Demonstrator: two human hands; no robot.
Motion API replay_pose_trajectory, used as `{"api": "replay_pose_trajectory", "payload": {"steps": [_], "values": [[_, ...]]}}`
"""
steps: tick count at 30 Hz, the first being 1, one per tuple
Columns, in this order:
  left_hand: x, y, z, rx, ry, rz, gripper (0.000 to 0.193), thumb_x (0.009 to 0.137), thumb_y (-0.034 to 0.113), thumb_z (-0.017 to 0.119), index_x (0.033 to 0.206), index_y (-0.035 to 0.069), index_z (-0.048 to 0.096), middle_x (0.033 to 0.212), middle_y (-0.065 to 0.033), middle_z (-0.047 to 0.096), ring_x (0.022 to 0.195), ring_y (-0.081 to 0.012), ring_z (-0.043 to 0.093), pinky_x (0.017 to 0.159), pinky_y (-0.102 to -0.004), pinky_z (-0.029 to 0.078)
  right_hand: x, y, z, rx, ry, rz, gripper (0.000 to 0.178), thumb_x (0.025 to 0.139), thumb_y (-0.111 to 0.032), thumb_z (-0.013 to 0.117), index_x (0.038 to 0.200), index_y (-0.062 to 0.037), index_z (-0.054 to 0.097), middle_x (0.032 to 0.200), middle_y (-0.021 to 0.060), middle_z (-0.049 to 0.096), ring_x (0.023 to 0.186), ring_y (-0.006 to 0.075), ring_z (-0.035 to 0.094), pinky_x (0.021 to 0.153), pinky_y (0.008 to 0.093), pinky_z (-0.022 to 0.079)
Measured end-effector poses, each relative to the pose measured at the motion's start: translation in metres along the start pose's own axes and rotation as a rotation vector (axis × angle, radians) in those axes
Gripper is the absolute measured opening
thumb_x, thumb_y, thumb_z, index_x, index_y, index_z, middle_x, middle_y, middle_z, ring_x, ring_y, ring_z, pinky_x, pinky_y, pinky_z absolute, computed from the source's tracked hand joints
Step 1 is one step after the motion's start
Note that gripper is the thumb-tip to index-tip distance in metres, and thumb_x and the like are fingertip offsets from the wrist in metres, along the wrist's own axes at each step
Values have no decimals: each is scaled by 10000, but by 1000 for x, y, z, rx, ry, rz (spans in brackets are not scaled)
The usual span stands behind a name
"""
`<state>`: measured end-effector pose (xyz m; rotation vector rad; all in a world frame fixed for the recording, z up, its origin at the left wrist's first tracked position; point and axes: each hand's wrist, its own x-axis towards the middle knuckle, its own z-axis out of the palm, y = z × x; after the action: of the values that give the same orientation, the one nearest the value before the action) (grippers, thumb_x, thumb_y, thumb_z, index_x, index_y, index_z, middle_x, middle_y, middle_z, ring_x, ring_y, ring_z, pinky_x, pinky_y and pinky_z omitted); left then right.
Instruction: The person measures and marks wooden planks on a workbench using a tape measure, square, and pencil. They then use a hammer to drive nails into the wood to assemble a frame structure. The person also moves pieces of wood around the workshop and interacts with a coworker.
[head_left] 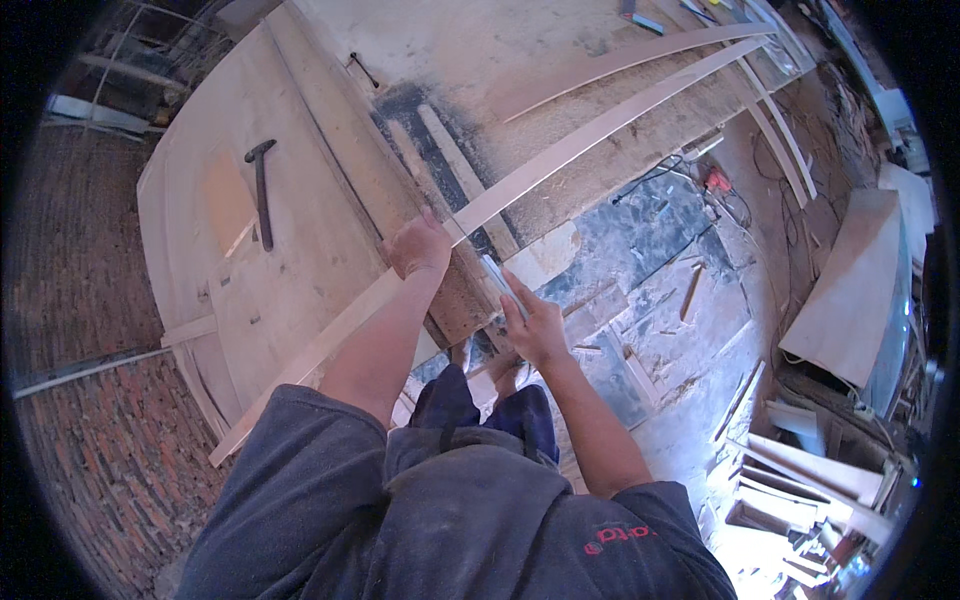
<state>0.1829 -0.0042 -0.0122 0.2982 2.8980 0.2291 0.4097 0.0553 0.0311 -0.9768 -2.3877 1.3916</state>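
- Evidently smooth and flat, the pale wooden strip point(600, 144) crossed the sawdust-strewn bench point(465, 60) at centre, its long axis running from eight o'clock to between one and two.
- The left hand point(420, 245) was closed over its middle.
- The right hand point(536, 325) gripped a slim, straight bar point(494, 273) pointing toward eleven.
- A dark hammer point(263, 195) lay at ten.

Smooth wooden strip point(580, 153), dusty matt wooden workbench point(310, 200), matt cloth shirt point(480, 520), rough brickwork point(110, 480)

Two bare hands point(420, 247) point(538, 330), one hammer point(262, 195) — two long wooden strips point(560, 163) point(620, 67), plus two shorter, narrower strips point(774, 145) point(790, 130) toward the far right.
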Motion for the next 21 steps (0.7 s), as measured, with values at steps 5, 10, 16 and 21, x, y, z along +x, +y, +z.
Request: {"api": "replay_pose_trajectory", "payload": {"steps": [5,10,16,21], "values": [[-2,-4,-4,17,-51,7,517,1043,399,345,946,111,764,1004,-151,747,984,-314,707,1045,-532,356,-49,6,-31,14,-21,48,428,973,-330,607,1368,-165,619,1073,242,714,1002,420,691,868,464,555],[-4,-5,-14,1,-87,24,519,1048,387,347,928,106,766,988,-147,749,979,-312,708,1021,-516,371,-35,2,-32,-10,-76,121,379,992,-235,605,1356,-130,631,1171,210,711,1121,315,689,966,359,508],[0,-5,-9,-18,-74,31,517,1053,396,348,957,103,763,1000,-151,748,1014,-339,700,1037,-522,366,-16,24,2,67,53,5,423,976,-285,618,1353,-92,623,1100,226,726,1033,333,717,888,408,533],[-2,-9,-25,-40,-134,69,505,1056,395,345,1000,99,750,1029,-163,741,1015,-347,699,1003,-525,404,-83,7,-21,358,214,306,406,989,-241,622,1349,-54,633,835,25,639,645,101,546,591,263,446]]}}
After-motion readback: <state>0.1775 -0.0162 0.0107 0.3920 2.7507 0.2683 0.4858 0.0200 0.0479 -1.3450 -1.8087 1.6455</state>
